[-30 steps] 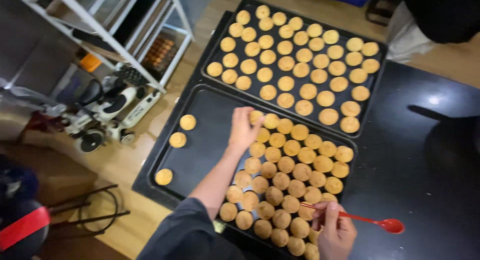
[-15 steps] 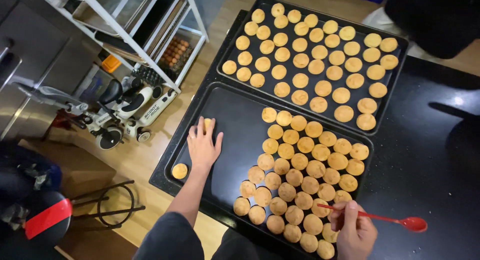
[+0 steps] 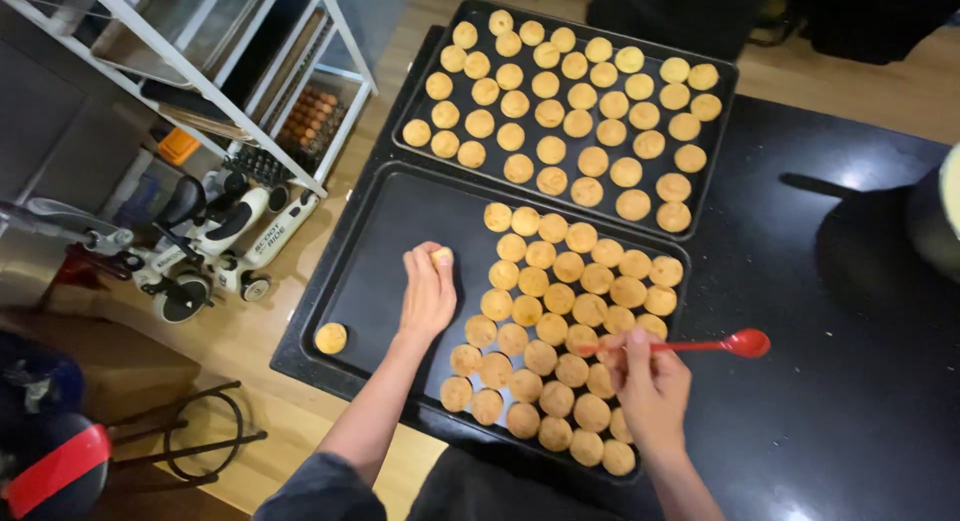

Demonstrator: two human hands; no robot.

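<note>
Left hand (image 3: 428, 296) rests on near black metal baking tray (image 3: 372, 243), fingers closed around one round golden biscuit (image 3: 441, 255). Right hand (image 3: 652, 389) pinches red plastic spoon (image 3: 700, 346). Tray's left part mostly bare, one biscuit at near-left corner (image 3: 331, 337); right part packed.

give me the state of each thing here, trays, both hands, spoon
near black baking tray: left part bare, right part packed with round golden biscuits
far black baking tray: filled with spaced rows of biscuits
lone biscuit: apart, at near tray's left corner
left hand: pinching one biscuit
right hand: gripping red plastic spoon, level
</note>
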